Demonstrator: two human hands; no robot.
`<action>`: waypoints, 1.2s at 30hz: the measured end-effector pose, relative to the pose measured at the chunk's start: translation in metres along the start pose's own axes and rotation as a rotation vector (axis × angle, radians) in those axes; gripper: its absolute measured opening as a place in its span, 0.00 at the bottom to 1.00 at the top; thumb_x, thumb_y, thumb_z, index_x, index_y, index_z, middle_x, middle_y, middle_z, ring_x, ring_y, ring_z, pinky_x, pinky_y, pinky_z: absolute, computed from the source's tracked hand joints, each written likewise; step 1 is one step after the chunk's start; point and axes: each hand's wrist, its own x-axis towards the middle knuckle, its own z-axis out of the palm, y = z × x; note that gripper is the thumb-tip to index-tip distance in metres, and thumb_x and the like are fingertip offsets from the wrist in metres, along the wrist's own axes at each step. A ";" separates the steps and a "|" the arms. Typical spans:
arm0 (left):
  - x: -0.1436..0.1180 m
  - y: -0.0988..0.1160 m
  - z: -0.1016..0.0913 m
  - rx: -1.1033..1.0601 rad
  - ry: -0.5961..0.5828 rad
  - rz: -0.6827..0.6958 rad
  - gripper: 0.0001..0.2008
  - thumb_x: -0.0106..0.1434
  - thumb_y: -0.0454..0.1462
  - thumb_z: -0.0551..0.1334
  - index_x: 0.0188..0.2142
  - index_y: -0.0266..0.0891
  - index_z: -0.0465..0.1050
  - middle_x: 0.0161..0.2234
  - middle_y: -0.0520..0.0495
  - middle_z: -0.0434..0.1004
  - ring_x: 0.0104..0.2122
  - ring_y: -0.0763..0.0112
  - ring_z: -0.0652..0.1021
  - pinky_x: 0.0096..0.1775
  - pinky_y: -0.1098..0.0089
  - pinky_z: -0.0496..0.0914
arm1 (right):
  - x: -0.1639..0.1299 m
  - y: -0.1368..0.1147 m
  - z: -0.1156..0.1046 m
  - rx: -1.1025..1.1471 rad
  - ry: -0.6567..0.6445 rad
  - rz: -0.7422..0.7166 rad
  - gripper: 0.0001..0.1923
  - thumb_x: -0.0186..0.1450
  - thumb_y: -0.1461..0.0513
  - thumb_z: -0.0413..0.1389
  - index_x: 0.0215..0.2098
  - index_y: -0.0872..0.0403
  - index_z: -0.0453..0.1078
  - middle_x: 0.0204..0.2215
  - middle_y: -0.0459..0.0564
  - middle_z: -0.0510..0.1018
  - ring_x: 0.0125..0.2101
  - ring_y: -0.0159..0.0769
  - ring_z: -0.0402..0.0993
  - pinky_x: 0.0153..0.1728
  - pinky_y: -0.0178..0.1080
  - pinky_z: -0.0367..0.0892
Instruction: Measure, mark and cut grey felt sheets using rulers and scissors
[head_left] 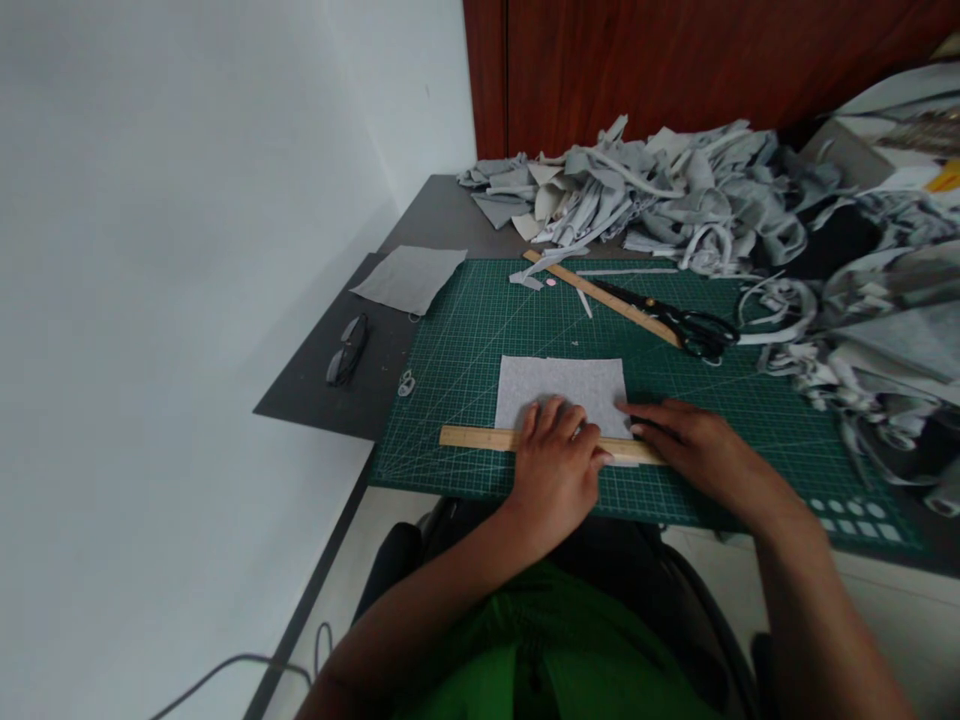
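A light grey felt square [564,388] lies on the green cutting mat [480,330]. Across its near edge runs a wooden ruler [472,437]. My left hand [556,462] presses flat on the ruler and the felt, fingers spread. My right hand [694,445] rests at the felt's right edge, fingertips on the ruler's right end; whether it holds a small tool is hidden.
Black scissors [694,328] and a second wooden ruler [600,297] lie farther back on the mat. A heap of grey fabric scraps [675,200] fills the back and right. Another grey felt piece [409,277] and dark glasses [346,350] lie on the dark table at left.
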 end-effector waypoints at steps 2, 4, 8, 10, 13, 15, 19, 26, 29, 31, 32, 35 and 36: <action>0.000 0.000 -0.001 -0.007 -0.004 -0.001 0.04 0.70 0.40 0.64 0.42 0.43 0.74 0.51 0.47 0.75 0.61 0.52 0.69 0.64 0.46 0.62 | 0.000 -0.001 0.000 0.004 -0.014 0.002 0.19 0.74 0.57 0.52 0.57 0.49 0.78 0.34 0.52 0.81 0.33 0.42 0.80 0.38 0.43 0.73; 0.000 -0.001 0.000 -0.011 -0.007 -0.001 0.05 0.71 0.40 0.64 0.43 0.43 0.73 0.51 0.48 0.75 0.61 0.52 0.68 0.65 0.46 0.61 | 0.001 -0.003 -0.001 -0.005 -0.022 0.002 0.19 0.74 0.58 0.52 0.58 0.50 0.78 0.34 0.52 0.80 0.33 0.43 0.79 0.38 0.43 0.72; -0.002 -0.001 0.001 -0.016 -0.011 -0.003 0.05 0.72 0.40 0.63 0.44 0.43 0.73 0.51 0.48 0.74 0.62 0.53 0.67 0.66 0.46 0.59 | 0.004 -0.013 -0.003 -0.045 0.032 -0.013 0.20 0.74 0.59 0.51 0.58 0.53 0.78 0.33 0.53 0.78 0.32 0.44 0.77 0.37 0.44 0.71; -0.002 0.000 0.002 -0.017 -0.012 -0.005 0.05 0.72 0.40 0.62 0.44 0.43 0.73 0.51 0.48 0.74 0.63 0.53 0.67 0.67 0.46 0.58 | 0.005 -0.019 -0.004 -0.042 0.063 -0.035 0.19 0.74 0.59 0.51 0.55 0.54 0.79 0.32 0.54 0.77 0.32 0.44 0.76 0.35 0.44 0.70; -0.001 0.001 0.001 -0.014 -0.011 -0.007 0.04 0.72 0.40 0.62 0.43 0.43 0.74 0.52 0.47 0.74 0.64 0.52 0.67 0.67 0.45 0.57 | 0.007 -0.026 -0.006 -0.005 0.047 -0.056 0.16 0.73 0.61 0.52 0.47 0.53 0.82 0.30 0.52 0.76 0.31 0.43 0.75 0.34 0.43 0.68; 0.000 0.001 0.001 -0.014 -0.015 -0.012 0.05 0.72 0.40 0.63 0.42 0.42 0.74 0.52 0.47 0.75 0.64 0.52 0.67 0.67 0.45 0.57 | 0.007 -0.028 -0.008 0.011 0.032 -0.043 0.14 0.73 0.62 0.53 0.44 0.52 0.82 0.29 0.51 0.75 0.31 0.42 0.75 0.35 0.42 0.68; 0.001 0.000 0.001 -0.024 -0.020 -0.013 0.04 0.72 0.39 0.63 0.41 0.41 0.73 0.52 0.47 0.74 0.64 0.52 0.66 0.68 0.44 0.57 | 0.005 -0.024 -0.014 0.047 0.050 0.011 0.13 0.73 0.61 0.53 0.45 0.51 0.82 0.31 0.51 0.77 0.32 0.41 0.75 0.36 0.42 0.69; -0.002 -0.001 0.004 -0.015 -0.013 0.000 0.03 0.73 0.36 0.61 0.41 0.41 0.73 0.53 0.46 0.74 0.65 0.52 0.65 0.68 0.43 0.55 | -0.002 -0.013 -0.020 0.127 -0.082 0.048 0.13 0.74 0.59 0.54 0.46 0.49 0.81 0.37 0.50 0.80 0.37 0.41 0.78 0.40 0.42 0.70; -0.002 -0.001 0.004 -0.007 -0.007 0.003 0.04 0.73 0.37 0.60 0.42 0.41 0.73 0.53 0.46 0.73 0.65 0.51 0.65 0.68 0.42 0.55 | -0.003 -0.013 -0.021 0.146 -0.123 0.038 0.12 0.73 0.60 0.54 0.46 0.48 0.81 0.36 0.49 0.80 0.38 0.41 0.77 0.40 0.42 0.69; -0.002 -0.001 0.004 -0.001 -0.009 0.005 0.04 0.73 0.37 0.60 0.42 0.41 0.73 0.53 0.46 0.73 0.65 0.51 0.65 0.68 0.42 0.55 | -0.003 -0.014 -0.022 0.148 -0.133 0.042 0.13 0.72 0.61 0.54 0.46 0.48 0.81 0.35 0.49 0.79 0.37 0.40 0.77 0.39 0.41 0.69; -0.002 -0.001 0.004 0.003 -0.012 0.006 0.04 0.73 0.37 0.60 0.42 0.41 0.73 0.53 0.46 0.73 0.65 0.51 0.65 0.68 0.42 0.55 | -0.003 -0.015 -0.022 0.148 -0.137 0.043 0.13 0.72 0.61 0.54 0.46 0.48 0.82 0.35 0.49 0.79 0.37 0.40 0.77 0.39 0.41 0.68; -0.001 -0.001 0.004 0.010 -0.021 0.007 0.04 0.73 0.37 0.61 0.42 0.40 0.73 0.54 0.46 0.73 0.66 0.50 0.65 0.68 0.41 0.55 | -0.003 -0.016 -0.023 0.148 -0.148 0.036 0.13 0.72 0.62 0.54 0.45 0.47 0.82 0.35 0.49 0.79 0.37 0.39 0.77 0.40 0.41 0.68; -0.001 -0.001 0.004 0.011 -0.022 0.007 0.04 0.73 0.37 0.61 0.41 0.40 0.73 0.54 0.45 0.73 0.66 0.50 0.65 0.68 0.41 0.55 | -0.003 -0.016 -0.024 0.146 -0.148 0.032 0.13 0.72 0.62 0.54 0.44 0.47 0.82 0.35 0.48 0.80 0.37 0.40 0.77 0.40 0.41 0.68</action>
